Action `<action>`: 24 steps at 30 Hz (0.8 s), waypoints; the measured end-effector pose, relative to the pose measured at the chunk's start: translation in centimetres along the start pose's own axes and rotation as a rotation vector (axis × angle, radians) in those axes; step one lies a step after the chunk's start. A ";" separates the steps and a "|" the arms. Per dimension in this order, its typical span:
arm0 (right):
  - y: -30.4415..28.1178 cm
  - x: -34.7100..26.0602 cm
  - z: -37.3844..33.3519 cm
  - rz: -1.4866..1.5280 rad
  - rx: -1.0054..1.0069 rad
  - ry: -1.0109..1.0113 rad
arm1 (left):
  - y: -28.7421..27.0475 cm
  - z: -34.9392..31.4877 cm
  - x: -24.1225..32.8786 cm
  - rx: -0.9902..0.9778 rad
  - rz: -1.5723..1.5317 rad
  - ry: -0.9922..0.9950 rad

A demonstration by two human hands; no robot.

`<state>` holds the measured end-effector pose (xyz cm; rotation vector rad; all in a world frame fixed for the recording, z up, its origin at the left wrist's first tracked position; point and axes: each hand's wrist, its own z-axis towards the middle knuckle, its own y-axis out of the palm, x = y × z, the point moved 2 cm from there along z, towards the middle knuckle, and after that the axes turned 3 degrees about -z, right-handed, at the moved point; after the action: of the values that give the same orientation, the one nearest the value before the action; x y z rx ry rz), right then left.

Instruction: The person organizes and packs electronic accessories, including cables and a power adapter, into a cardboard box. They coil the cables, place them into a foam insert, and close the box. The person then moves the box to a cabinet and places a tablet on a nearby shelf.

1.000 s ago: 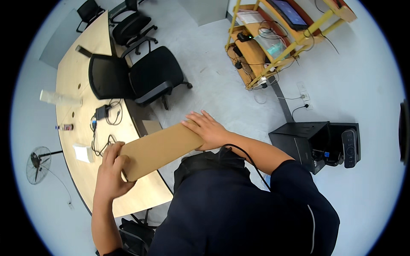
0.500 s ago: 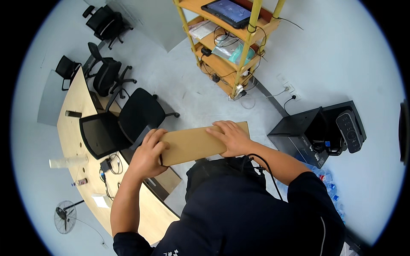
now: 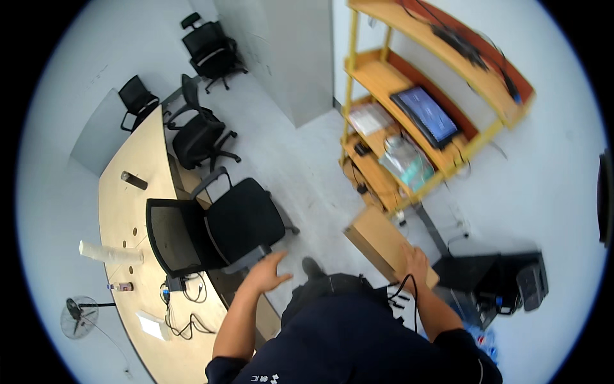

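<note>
A flat brown cardboard box (image 3: 376, 238) hangs tilted at my right, between the shelf rack and my body. My right hand (image 3: 414, 264) grips it near its lower right end, the fingers lying over its face. My left hand (image 3: 267, 274) is away from the box, beside the armrest of the nearest black office chair (image 3: 246, 214). It holds nothing, and its thumb stands apart from the fingers. A black cable (image 3: 412, 281) loops near my right wrist.
A yellow-framed wooden shelf rack (image 3: 377, 77) with a tablet (image 3: 427, 116) on it stands ahead to the right. A black open box (image 3: 476, 272) sits by the right wall. The long curved desk (image 3: 137, 211) runs along my left. More chairs stand beyond.
My left hand has let go of the cardboard box and moved to the left. My right hand has carried the box to the right, and the view has shifted toward the shelf rack.
</note>
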<state>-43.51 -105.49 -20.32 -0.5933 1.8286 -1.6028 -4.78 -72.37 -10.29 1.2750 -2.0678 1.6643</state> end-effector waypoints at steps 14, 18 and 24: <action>4.1 -3.2 15.1 0.028 -0.406 0.437 | -11.0 8.4 -16.0 0.021 -0.120 -0.250; 0.6 -6.3 23.3 0.058 -0.415 0.276 | -13.7 15.7 -13.7 -0.060 -0.104 -0.170; -5.1 -11.8 41.1 0.127 -0.105 -0.201 | -21.9 26.6 -8.7 0.168 -0.030 -0.079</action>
<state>-6.40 -126.98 -15.95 -0.6465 1.7703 -1.3212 25.41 -91.18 -9.64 1.4375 -1.9758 1.8356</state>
